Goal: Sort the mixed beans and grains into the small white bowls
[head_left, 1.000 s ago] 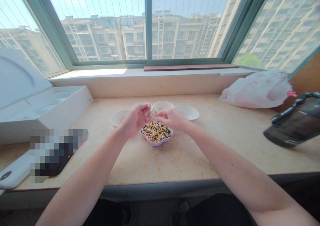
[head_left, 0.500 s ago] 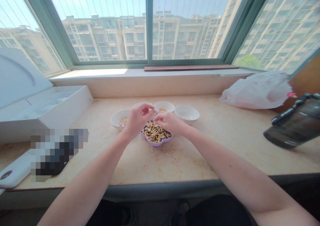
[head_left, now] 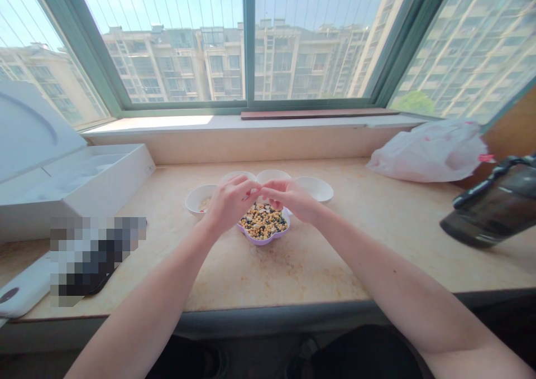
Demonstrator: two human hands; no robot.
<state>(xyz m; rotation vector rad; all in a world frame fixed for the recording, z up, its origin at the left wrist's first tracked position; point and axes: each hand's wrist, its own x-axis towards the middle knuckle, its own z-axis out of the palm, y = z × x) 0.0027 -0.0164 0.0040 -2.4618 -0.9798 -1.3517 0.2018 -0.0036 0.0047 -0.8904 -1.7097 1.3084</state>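
White box (head_left: 106, 186): far left, lid raised, standing on the pale stone-like counter (head_left: 268, 278).
White handle-like object (head_left: 25, 292): nearer the front edge, marked with a dark oval and partly pixelated.
Dark flat object (head_left: 97, 285): just beside it, mostly lost under the same pixelation.
Left bowl (head_left: 193, 201): white, a few pale pieces inside, partly covered by the left hand (head_left: 232, 200).
Left hand: fingers bent inward, tips meeting or nearly meeting the right hand's; I cannot tell whether something is pinched there.
Back bowls: two white ones side by side behind the hands, only their upper parts showing.
Purple dish (head_left: 263, 241): on the counter, below and between the hands, scallop-edged, full of mixed yellow and black beans (head_left: 263, 222) with some paler pieces.
Right hand (head_left: 291, 199): over the dish's far right side, fingers bent, thumb and fingertips close together; whether they grip anything I cannot tell.
Right bowl (head_left: 317, 189): white, just beyond that hand.
Plastic bag (head_left: 427, 151): whitish, crumpled, near the wall.
Dark jug (head_left: 494, 206): see-through, handled, far right.
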